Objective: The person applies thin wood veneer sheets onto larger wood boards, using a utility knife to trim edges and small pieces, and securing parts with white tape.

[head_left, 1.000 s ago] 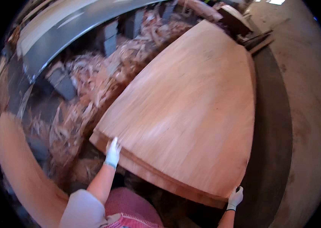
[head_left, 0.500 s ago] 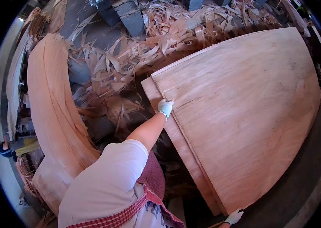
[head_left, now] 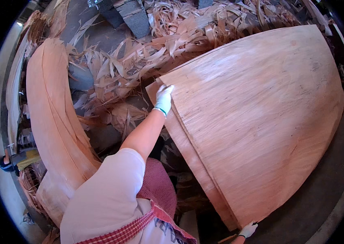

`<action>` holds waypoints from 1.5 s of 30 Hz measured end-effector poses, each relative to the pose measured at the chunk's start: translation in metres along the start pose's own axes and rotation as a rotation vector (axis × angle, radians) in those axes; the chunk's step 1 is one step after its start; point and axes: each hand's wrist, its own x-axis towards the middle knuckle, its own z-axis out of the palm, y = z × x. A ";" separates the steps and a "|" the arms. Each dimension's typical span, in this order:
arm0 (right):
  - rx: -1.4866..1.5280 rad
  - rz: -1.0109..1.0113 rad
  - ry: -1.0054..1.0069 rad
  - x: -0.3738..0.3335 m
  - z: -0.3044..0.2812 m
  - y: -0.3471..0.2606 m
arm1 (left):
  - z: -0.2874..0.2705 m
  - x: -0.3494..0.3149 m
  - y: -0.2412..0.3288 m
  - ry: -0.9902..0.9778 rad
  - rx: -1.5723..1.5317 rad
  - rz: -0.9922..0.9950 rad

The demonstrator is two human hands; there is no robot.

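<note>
A large, thin wood veneer sheet (head_left: 253, 118) lies on top of a stack to my right, its left edge slanting toward me. My left hand (head_left: 164, 99), in a white glove with a green cuff, is closed on that edge close to the far left corner. At the near corner, my right hand (head_left: 248, 230), also white-gloved, pinches the sheet's edge; part of its fingers is hidden. Under the top sheet, lower veneer sheets (head_left: 192, 158) stick out on the left, not lined up with it.
Left of me stands a long, curved pile of veneer (head_left: 54, 114). Torn veneer strips (head_left: 139, 61) heap up beyond the stack, near grey concrete blocks (head_left: 133, 18). Another person (head_left: 7, 160) is at the far left.
My left hand has moved away from me and left along the edge, close to the far corner. The top sheet has shifted slightly the same way. My right hand stays at the near corner.
</note>
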 end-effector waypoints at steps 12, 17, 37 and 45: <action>-0.012 -0.063 -0.005 0.006 0.019 0.015 | 0.006 -0.115 0.022 -0.539 1.089 0.728; -0.016 -0.001 -0.029 -0.009 0.005 -0.019 | 0.002 -0.070 0.019 -0.254 1.024 0.441; -0.066 0.002 -0.129 0.004 0.021 -0.016 | -0.056 0.060 -0.085 0.135 0.718 0.080; -0.178 0.029 -0.292 0.000 0.017 -0.037 | -0.050 0.045 -0.077 0.174 0.457 0.093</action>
